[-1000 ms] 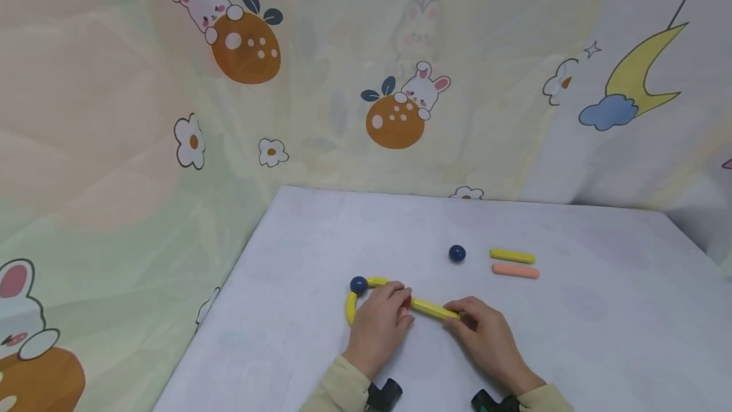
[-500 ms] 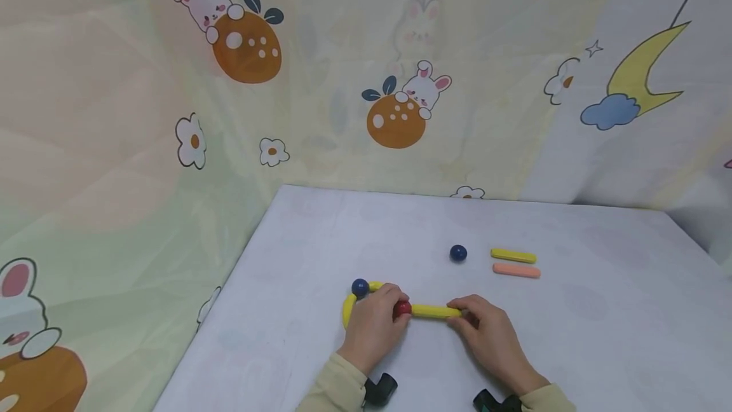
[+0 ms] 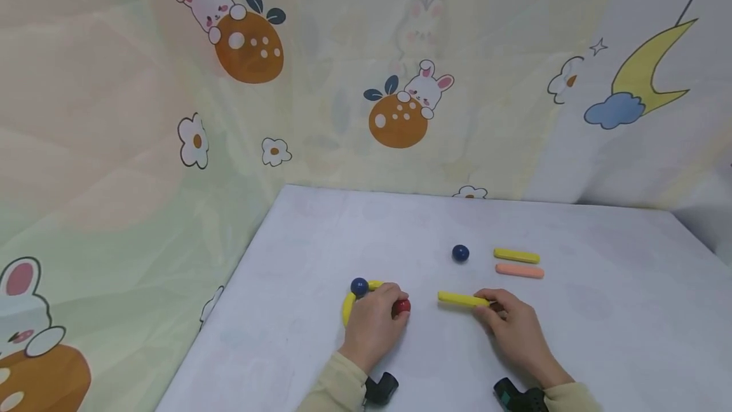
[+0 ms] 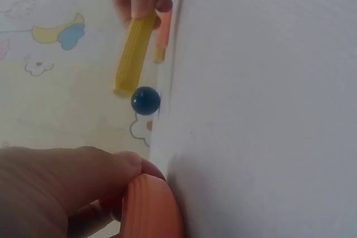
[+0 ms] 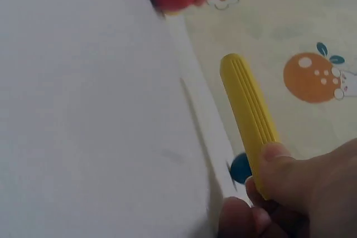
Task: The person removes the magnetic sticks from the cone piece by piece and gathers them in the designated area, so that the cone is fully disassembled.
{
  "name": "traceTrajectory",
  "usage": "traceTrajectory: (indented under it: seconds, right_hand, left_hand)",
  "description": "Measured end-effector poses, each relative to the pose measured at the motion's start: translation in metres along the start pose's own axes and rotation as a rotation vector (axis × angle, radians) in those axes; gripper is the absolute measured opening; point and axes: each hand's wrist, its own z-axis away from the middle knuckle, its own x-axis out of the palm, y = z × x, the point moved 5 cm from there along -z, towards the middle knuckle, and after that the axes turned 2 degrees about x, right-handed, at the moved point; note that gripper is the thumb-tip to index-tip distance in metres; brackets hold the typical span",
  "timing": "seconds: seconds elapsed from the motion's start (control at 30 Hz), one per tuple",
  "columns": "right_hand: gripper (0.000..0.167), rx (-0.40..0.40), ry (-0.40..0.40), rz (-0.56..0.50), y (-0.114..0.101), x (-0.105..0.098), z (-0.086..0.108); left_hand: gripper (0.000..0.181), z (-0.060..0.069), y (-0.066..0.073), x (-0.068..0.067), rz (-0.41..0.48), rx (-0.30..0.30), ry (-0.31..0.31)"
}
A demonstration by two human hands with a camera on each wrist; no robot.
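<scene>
My left hand (image 3: 373, 324) pinches a red ball (image 3: 405, 306) low over the table. Beside that hand, a dark blue ball (image 3: 359, 286) sits between two yellow curved rods (image 3: 347, 308), partly covered by the fingers. In the left wrist view, an orange ribbed piece (image 4: 149, 209) lies against the left fingertips; its joint with the red ball is hidden. To the right, my right hand (image 3: 519, 334) holds a straight yellow rod (image 3: 457, 299) by one end between thumb and fingers. The rod's free end points left, apart from the red ball.
Behind the hands lie a loose dark blue ball (image 3: 460, 253), another yellow rod (image 3: 516, 255) and an orange rod (image 3: 519, 271) on the white table (image 3: 320, 227). A patterned cloth (image 3: 320, 81) hangs behind the table's far edge.
The yellow rod, whose end was at the red ball half a second ago, has moved right and away with my right hand. My left hand has stayed nearly still since then.
</scene>
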Motion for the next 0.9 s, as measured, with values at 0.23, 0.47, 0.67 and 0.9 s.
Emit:
traceTrajectory:
  seconds: [0.23,0.47,0.67,0.9]
  right_hand:
    - [0.026,-0.036,0.156,0.145,0.030,-0.033,-0.008]
    - [0.028,0.042,0.236,0.205,0.061,-0.055,-0.014]
    - [0.032,0.072,0.188,0.195,0.079,-0.061,-0.020]
    - [0.038,0.103,0.111,0.185,0.095,-0.070,-0.023]
  left_hand:
    - [0.018,0.001,-0.001,0.002,-0.018,0.008,-0.012]
    - [0.021,0.001,-0.002,0.000,-0.006,-0.031,-0.050]
    - [0.024,0.002,-0.004,0.000,-0.006,-0.056,-0.057]
    - [0.024,0.003,-0.004,0.005,-0.005,-0.053,-0.062]
